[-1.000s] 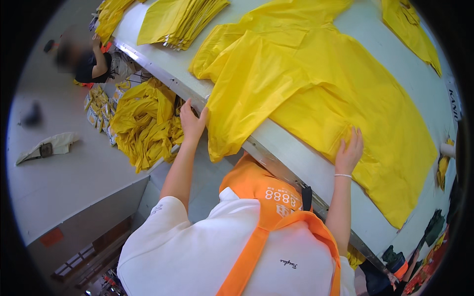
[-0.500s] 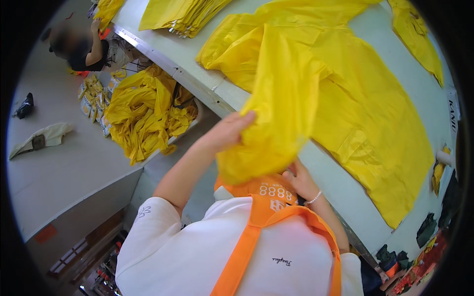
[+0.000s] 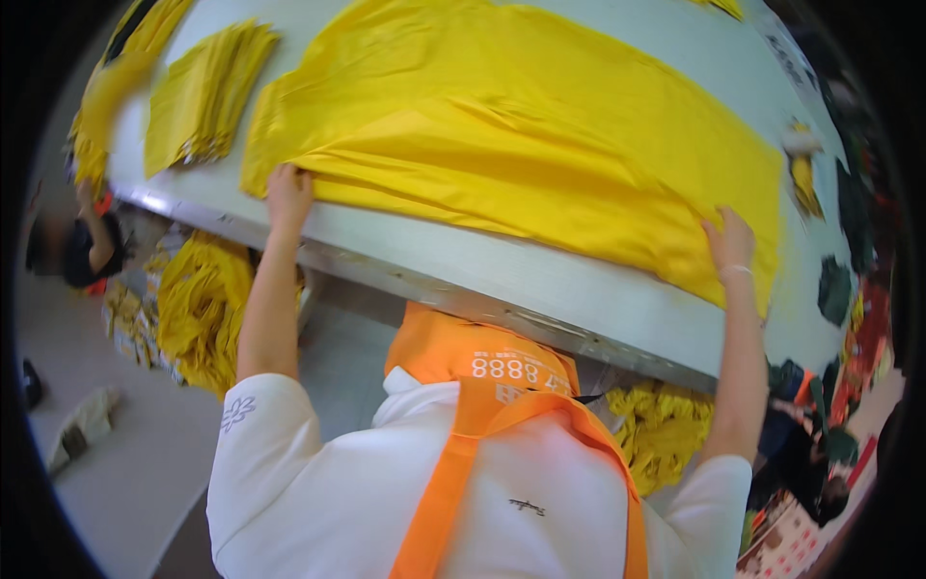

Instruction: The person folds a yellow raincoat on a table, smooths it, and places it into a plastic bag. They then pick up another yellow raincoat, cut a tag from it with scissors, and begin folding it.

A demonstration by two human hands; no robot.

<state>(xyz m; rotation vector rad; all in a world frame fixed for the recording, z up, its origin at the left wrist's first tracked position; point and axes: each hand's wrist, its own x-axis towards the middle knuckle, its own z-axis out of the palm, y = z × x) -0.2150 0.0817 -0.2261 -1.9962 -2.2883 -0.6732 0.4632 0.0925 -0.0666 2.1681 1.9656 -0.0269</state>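
Two hands, set wide: the left hand (image 3: 289, 198) pinches one yellow garment's (image 3: 540, 135) near edge; the right hand (image 3: 730, 241) touches it, grip unclear, probably keeping cloth stretched. It lies across the pale surface (image 3: 482, 261), beside one yellow stack (image 3: 207, 92); two yellow heaps (image 3: 203, 309) sit lower.

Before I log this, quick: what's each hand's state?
Left hand: touching the yellow garment near its left end; grip unclear.
Right hand: touching its right part; grip unclear.
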